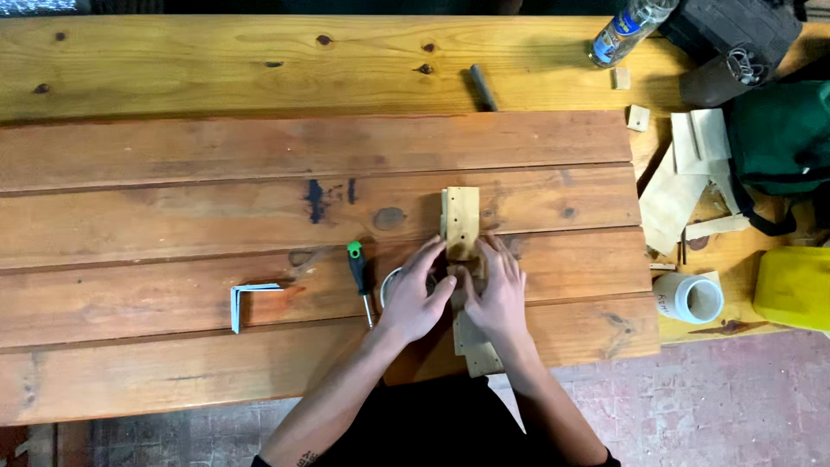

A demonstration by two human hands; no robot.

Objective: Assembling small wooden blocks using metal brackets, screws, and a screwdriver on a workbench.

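Observation:
Both of my hands rest on a narrow pale plywood strip (pixel 462 221) with small holes that lies lengthwise toward me on the wooden table (pixel 173 216). My left hand (pixel 418 292) presses its fingers on the strip's middle from the left. From the right, my right hand (pixel 497 290) does the same, thumbs nearly touching. What lies under the fingers is hidden. The strip's near end (pixel 477 350) sticks out past my wrists. A white round container (pixel 390 282) is partly hidden under my left hand.
A green-handled screwdriver (pixel 359 275) lies left of my hands, and a white metal angle bracket (pixel 246 298) farther left. At the right are a white cup (pixel 689 297), plywood scraps (pixel 670 203), a yellow box (pixel 794 287), a green bag (pixel 778 138) and a plastic bottle (pixel 627 26).

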